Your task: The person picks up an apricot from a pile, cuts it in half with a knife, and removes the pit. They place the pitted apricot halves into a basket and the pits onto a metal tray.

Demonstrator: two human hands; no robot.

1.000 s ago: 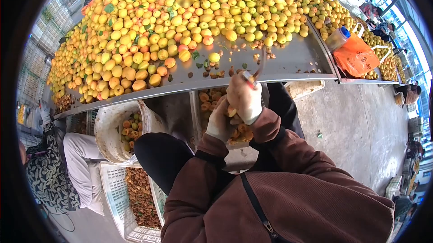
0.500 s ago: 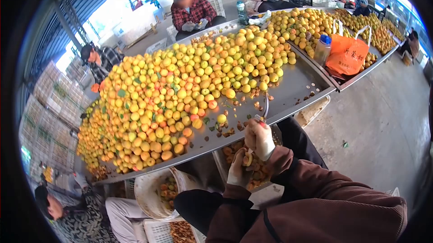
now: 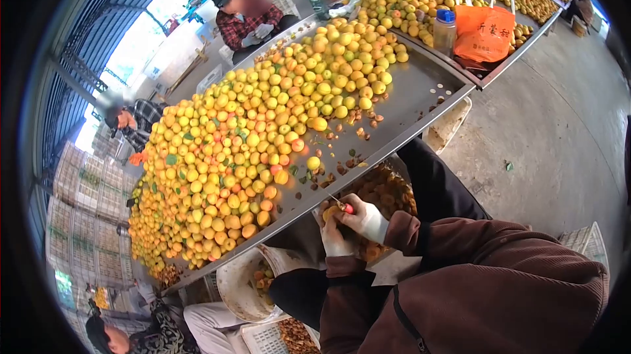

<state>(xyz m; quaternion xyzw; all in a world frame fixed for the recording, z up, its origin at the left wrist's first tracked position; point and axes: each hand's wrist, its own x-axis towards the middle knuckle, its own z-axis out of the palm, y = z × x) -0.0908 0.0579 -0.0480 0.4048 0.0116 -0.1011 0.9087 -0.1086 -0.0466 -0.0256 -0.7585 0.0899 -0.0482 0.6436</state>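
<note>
Close together at the table's near edge, both my hands work over a crate of apricot halves (image 3: pixel 394 191). My left hand (image 3: pixel 334 238) is closed round a yellow apricot (image 3: pixel 330 213), partly covered by the fingers. A small knife with a red handle (image 3: pixel 347 208) is gripped in my right hand (image 3: pixel 367 220). Its thin blade points up and left, right at the apricot. Beyond the hands, a large heap of yellow-orange apricots (image 3: pixel 243 150) lies on the metal table (image 3: pixel 414 101).
A white bucket (image 3: pixel 238 288) with fruit pieces stands left of my knees. Pits and scraps (image 3: pixel 351 160) lie near the table edge. A bottle (image 3: pixel 444 32) and an orange bag (image 3: pixel 485 32) are at the back right. Co-workers sit around the table, one in a checked shirt (image 3: pixel 236 28).
My right hand has come down and left from the table edge to my left hand, bringing the knife to the fruit. My left hand has shifted slightly left. The camera view has tilted downward.
</note>
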